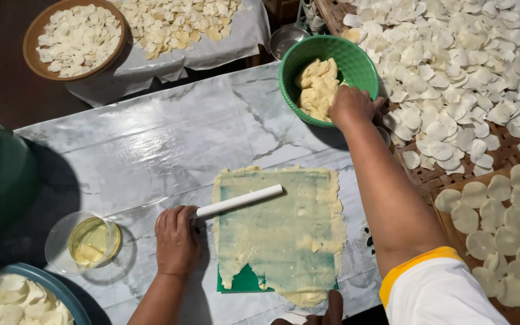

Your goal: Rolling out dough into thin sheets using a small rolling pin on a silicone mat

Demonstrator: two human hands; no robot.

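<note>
Head view: left hand point(176, 239) fingers clasp roller point(239, 201).

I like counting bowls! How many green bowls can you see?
2. One green bowl of dough sits at the top, under the right hand. Another green bowl is at the left edge, cut off; more may be hidden.

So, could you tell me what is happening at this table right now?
A person is working dough on a marble-patterned table. The left hand grips a white roller lying across a thin dough sheet spread over a green board. The right hand reaches into a green bowl of dough lumps. Thin round discs dry on woven trays to the right. A glass of yellowish liquid stands at the left.
</note>
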